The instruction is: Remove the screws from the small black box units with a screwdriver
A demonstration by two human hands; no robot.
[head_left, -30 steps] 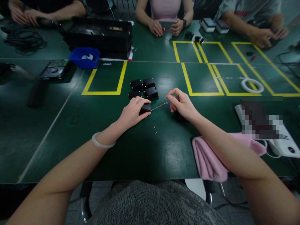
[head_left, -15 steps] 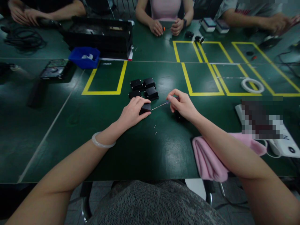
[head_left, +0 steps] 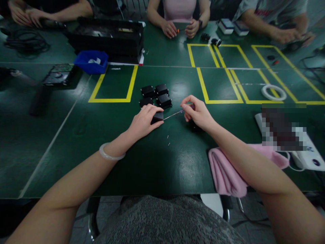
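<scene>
Black block, half covered, is gripped by the left hand; right hand pinches a screwdriver, handle mostly hidden.

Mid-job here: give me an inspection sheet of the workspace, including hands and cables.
Surface: glossy dark green tabletop with yellow line markings.
Job's things: small black rectangular box and slim metal-shafted screwdriver, both held; four similar black boxes just beyond; two tiny pale screw-like pieces nearer.
Clutter: folded pink fabric cloth; flat white ring; blue plastic bin.
Left hand: clasps the box.
Right hand: holds the screwdriver, tip at the box's right end.
Cables: coiled black cable, far left.
Surroundings: three people across the table.
</scene>
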